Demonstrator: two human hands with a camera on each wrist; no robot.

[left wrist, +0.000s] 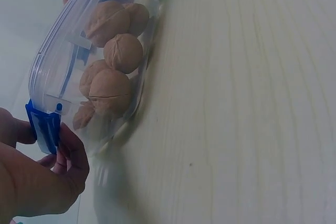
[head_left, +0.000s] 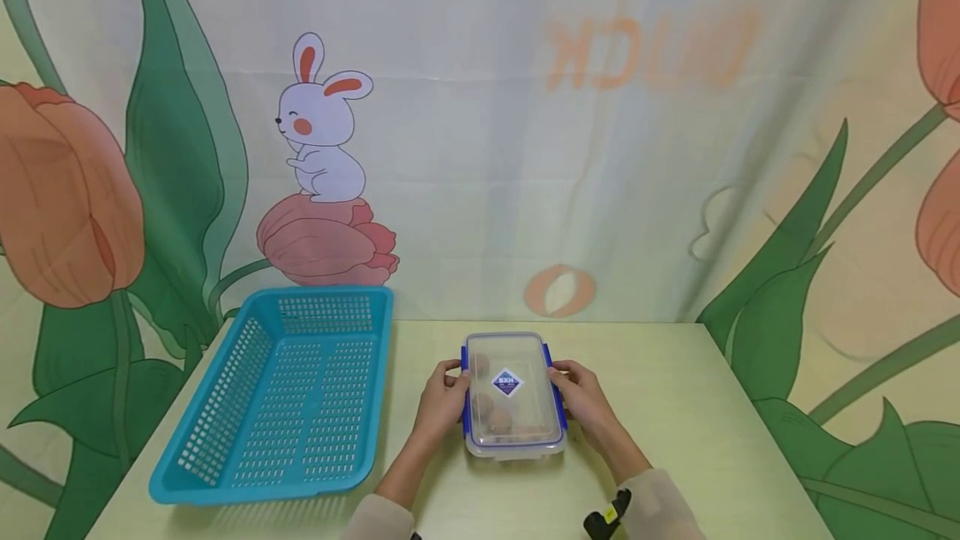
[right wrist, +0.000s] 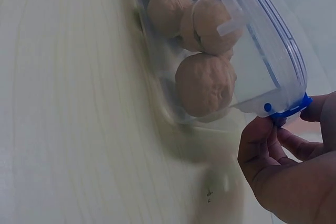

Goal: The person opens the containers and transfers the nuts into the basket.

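A clear plastic food container point(head_left: 517, 419) with a blue-rimmed lid and blue side clips stands between my hands. Several walnuts point(left wrist: 123, 53) lie inside, seen through the walls in both wrist views. My left hand point(head_left: 442, 402) pinches the container's left clip point(left wrist: 44, 126), thumb on top and curled fingers beneath. On the other side, my right hand point(head_left: 588, 400) pinches the right clip point(right wrist: 294, 107) the same way. A diamond-shaped label point(head_left: 507, 382) is on the lid, which sits on the container. Some walnuts are partly hidden behind others.
To the left stands a blue perforated plastic basket point(head_left: 382, 407), with no contents visible. Both it and the container are on a pale wood-grain table point(head_left: 675, 407). A printed curtain point(head_left: 465, 148) with tulips and a rabbit hangs behind the table.
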